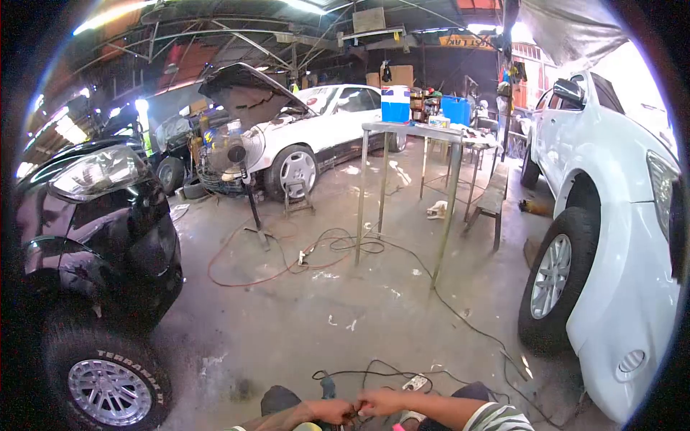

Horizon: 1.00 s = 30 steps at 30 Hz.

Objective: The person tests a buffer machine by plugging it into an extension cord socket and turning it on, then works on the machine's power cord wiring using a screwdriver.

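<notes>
At the bottom centre, my left hand point(336, 411) and my right hand point(379, 403) meet in front of my body. Both have their fingers closed around something small and dark between them, too small to make out. Just behind my left hand stands a blue-grey tool-like object point(328, 388). A white power strip point(415, 383) lies on the floor beyond my right hand, with black cable point(359, 372) around it. Something pink point(397, 427) shows at the bottom edge below my right hand.
A black vehicle point(108, 223) stands at left, a white vehicle point(611, 251) at right. A metal table point(413, 130) bears a blue and white cooler point(395, 105). Hoses and cables cross the floor point(302, 316). Behind are a white car point(330, 122) with raised hood and a bench point(491, 197).
</notes>
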Tool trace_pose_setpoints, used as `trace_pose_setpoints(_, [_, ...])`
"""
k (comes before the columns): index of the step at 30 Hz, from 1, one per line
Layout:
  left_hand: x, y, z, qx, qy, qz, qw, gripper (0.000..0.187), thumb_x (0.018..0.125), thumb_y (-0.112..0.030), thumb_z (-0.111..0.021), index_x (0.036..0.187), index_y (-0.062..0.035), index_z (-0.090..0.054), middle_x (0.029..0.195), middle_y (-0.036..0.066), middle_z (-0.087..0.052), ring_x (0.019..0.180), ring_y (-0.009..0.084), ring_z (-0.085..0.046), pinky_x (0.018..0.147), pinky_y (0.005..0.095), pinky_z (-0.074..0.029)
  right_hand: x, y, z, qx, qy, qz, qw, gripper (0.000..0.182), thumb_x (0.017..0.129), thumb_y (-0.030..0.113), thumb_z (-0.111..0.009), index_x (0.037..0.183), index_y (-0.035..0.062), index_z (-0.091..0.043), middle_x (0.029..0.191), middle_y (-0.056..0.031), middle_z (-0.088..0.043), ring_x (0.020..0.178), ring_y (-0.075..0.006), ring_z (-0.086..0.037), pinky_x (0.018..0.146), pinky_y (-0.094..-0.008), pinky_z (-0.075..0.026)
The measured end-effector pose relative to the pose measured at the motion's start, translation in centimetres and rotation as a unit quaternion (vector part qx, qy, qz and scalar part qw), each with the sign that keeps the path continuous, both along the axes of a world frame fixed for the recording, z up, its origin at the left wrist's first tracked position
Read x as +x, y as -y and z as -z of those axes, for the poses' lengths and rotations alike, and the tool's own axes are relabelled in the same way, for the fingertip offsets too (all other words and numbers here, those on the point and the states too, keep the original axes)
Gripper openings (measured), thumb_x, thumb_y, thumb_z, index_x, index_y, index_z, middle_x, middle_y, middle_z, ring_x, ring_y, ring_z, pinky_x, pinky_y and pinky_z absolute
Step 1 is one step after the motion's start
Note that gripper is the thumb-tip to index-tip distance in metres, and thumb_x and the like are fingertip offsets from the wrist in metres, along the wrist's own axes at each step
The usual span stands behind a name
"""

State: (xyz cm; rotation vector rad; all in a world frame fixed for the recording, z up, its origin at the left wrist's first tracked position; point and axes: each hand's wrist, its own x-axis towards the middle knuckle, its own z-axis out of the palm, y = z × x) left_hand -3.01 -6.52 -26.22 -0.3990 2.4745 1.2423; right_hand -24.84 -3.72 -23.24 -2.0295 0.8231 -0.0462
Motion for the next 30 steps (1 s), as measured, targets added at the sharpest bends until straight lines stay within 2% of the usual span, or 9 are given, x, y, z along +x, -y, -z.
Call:
trace_pose_setpoints(4, [-0.6, -0.2, -1.5, -0.035, 0.001, -0.04, 0.999, 0.03, 0.084, -0.028, -0.063, 0.099, -0.0014, -0.063, 0.088, 0.02, -0.067, 0.079, 0.0358, -0.064, 0.071, 0.0475, -0.048, -1.0, -0.7, 0.3, -0.007, 0.117, 0.055, 0.992, 0.035, 0.082, 0.019, -0.07, 0.111, 0.0061, -0.057, 0.098, -0.0149, -0.064, 0.091, -0.0299, -0.063, 0.08, -0.0408, -0.05])
trace_pose_setpoints(7, [-1.5, 0.0, -1.3, -0.05, 0.035, -0.046, 0.997, 0.028, 0.079, -0.022, -0.063, 0.098, -0.0017, -0.062, 0.086, 0.02, -0.067, 0.08, 0.0368, -0.064, 0.071, 0.047, -0.048, -1.9, -0.2, 1.3, -0.058, 0.079, 0.034, 0.995, 0.033, 0.08, 0.016, -0.073, 0.107, 0.0046, -0.059, 0.096, -0.0137, -0.065, 0.09, -0.0274, -0.063, 0.078, -0.0394, -0.05])
trace_pose_setpoints(10, [-1.5, -0.2, -1.7, -0.038, 0.012, -0.074, 0.996, 0.025, 0.074, -0.015, -0.063, 0.095, -0.0013, -0.062, 0.084, 0.02, -0.066, 0.08, 0.0379, -0.063, 0.07, 0.0463, -0.048, -2.3, -0.7, 0.3, -0.015, 0.089, 0.059, 0.994, 0.024, 0.086, 0.022, -0.069, 0.097, 0.0011, -0.064, 0.091, -0.0152, -0.066, 0.089, -0.0271, -0.065, 0.077, -0.0375, -0.049])
trace_pose_setpoints(12, [-1.5, -0.3, -2.2, -0.029, -0.038, -0.096, 0.994, 0.025, 0.073, -0.014, -0.063, 0.094, -0.0012, -0.062, 0.083, 0.021, -0.065, 0.078, 0.0378, -0.063, 0.068, 0.0464, -0.047, -1.7, -1.1, -0.7, 0.11, -0.038, 0.155, 0.981, 0.029, 0.091, 0.029, -0.065, 0.094, 0.0004, -0.065, 0.091, -0.0158, -0.068, 0.089, -0.0281, -0.065, 0.074, -0.0377, -0.05])
trace_pose_setpoints(16, [-1.4, 0.0, -2.4, -0.018, -0.01, -0.077, 0.997, 0.025, 0.073, -0.015, -0.065, 0.093, -0.0003, -0.062, 0.079, 0.02, -0.065, 0.073, 0.0369, -0.062, 0.065, 0.0459, -0.047, -1.2, -1.9, -1.5, 0.106, -0.034, 0.171, 0.979, 0.034, 0.095, 0.034, -0.059, 0.096, 0.0014, -0.066, 0.091, -0.0142, -0.069, 0.087, -0.0262, -0.066, 0.071, -0.0376, -0.051])
trace_pose_setpoints(18, [-1.1, 0.4, -0.8, -0.011, -0.019, -0.092, 0.996, 0.025, 0.073, -0.015, -0.066, 0.092, -0.0001, -0.062, 0.078, 0.02, -0.065, 0.072, 0.0358, -0.062, 0.064, 0.0453, -0.046, -1.7, -2.0, -0.3, -0.102, 0.057, 0.085, 0.989, 0.032, 0.096, 0.033, -0.057, 0.096, 0.003, -0.066, 0.085, -0.0122, -0.069, 0.079, -0.024, -0.065, 0.069, -0.0372, -0.05])
trace_pose_setpoints(22, [-0.7, 0.6, 0.3, -0.015, -0.02, -0.078, 0.997, 0.024, 0.072, -0.013, -0.068, 0.092, -0.0004, -0.063, 0.077, 0.018, -0.066, 0.071, 0.0317, -0.063, 0.063, 0.043, -0.046, -2.2, -0.5, 1.1, -0.085, 0.117, 0.064, 0.987, 0.033, 0.094, 0.036, -0.059, 0.097, 0.0038, -0.066, 0.088, -0.0128, -0.068, 0.079, -0.0265, -0.065, 0.072, -0.039, -0.05])
trace_pose_setpoints(28, [-0.4, 0.5, 0.9, 0.011, -0.046, -0.107, 0.993, 0.021, 0.07, -0.012, -0.069, 0.088, -0.0005, -0.063, 0.077, 0.015, -0.066, 0.069, 0.0307, -0.061, 0.063, 0.0419, -0.047, -2.1, -1.1, 1.1, -0.04, -0.04, 0.062, 0.996, 0.032, 0.089, 0.033, -0.066, 0.1, 0.0034, -0.066, 0.09, -0.0134, -0.068, 0.081, -0.0275, -0.065, 0.073, -0.0377, -0.05])
trace_pose_setpoints(30, [-0.6, 0.4, 0.4, 0.024, -0.062, -0.108, 0.992, 0.021, 0.07, -0.011, -0.069, 0.086, -0.0001, -0.062, 0.077, 0.015, -0.066, 0.068, 0.0308, -0.06, 0.063, 0.042, -0.047, -2.5, -1.2, 1.7, -0.11, 0.089, 0.053, 0.989, 0.034, 0.093, 0.036, -0.059, 0.1, 0.0034, -0.066, 0.08, -0.0119, -0.067, 0.075, -0.0257, -0.064, 0.07, -0.038, -0.049])
